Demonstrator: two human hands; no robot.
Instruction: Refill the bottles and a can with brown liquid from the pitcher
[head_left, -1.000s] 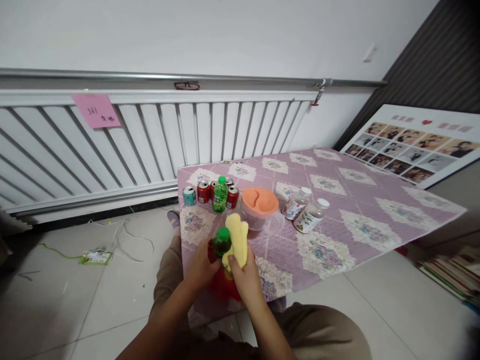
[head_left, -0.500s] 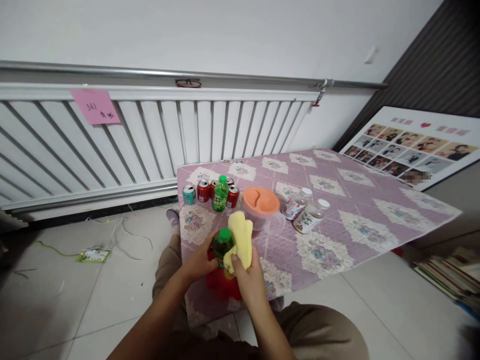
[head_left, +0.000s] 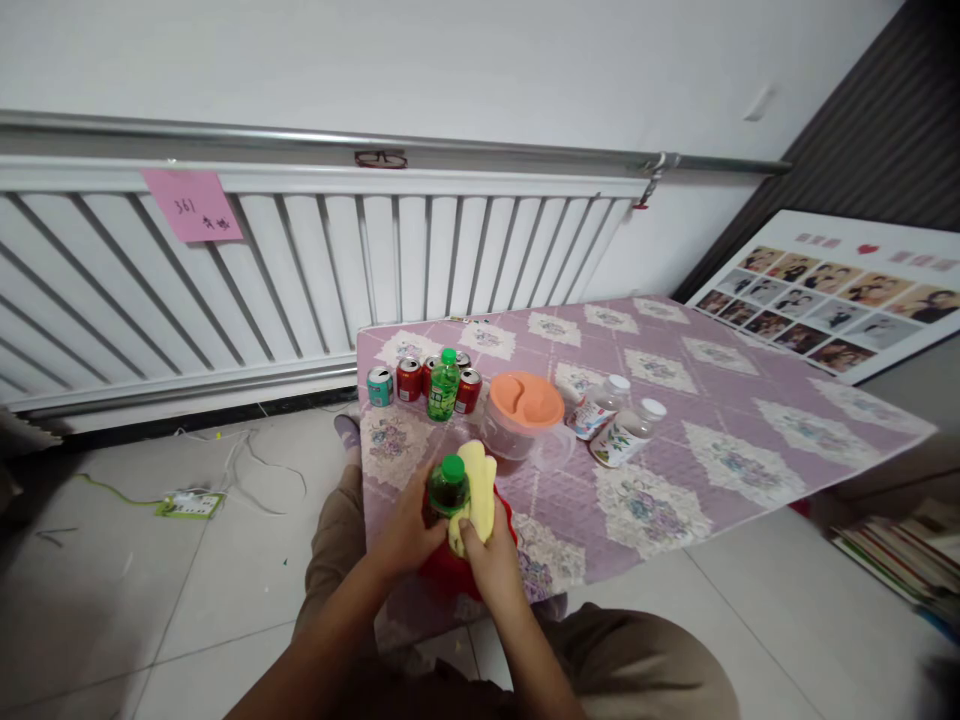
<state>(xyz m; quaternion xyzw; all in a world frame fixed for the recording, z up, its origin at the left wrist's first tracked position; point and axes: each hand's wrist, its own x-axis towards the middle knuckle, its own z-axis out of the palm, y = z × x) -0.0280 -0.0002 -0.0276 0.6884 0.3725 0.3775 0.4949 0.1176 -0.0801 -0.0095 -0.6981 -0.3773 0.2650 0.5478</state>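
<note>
My left hand (head_left: 411,532) is wrapped around a dark bottle with a green cap (head_left: 451,468), which stands upright near the front of the table. My right hand (head_left: 493,558) grips a folded yellow cloth (head_left: 480,490), its thumb on top, and the cloth lies against the bottle's right side. Beneath both hands is a red object (head_left: 450,575) with a curved edge, mostly covered, so its kind is unclear. Beyond the hands stands a green-labelled bottle (head_left: 443,388) among several drink cans (head_left: 409,380).
A clear plastic container (head_left: 510,440) carries an orange divided tray (head_left: 534,400). To its right are two clear bottles with white caps (head_left: 621,436). The patterned tablecloth (head_left: 712,420) reaches the radiator (head_left: 405,250). On the floor at left lies a power strip (head_left: 190,504).
The yellow cloth has moved down along the bottle's right side with my right hand. My left hand still holds the bottle. The view has shifted slightly.
</note>
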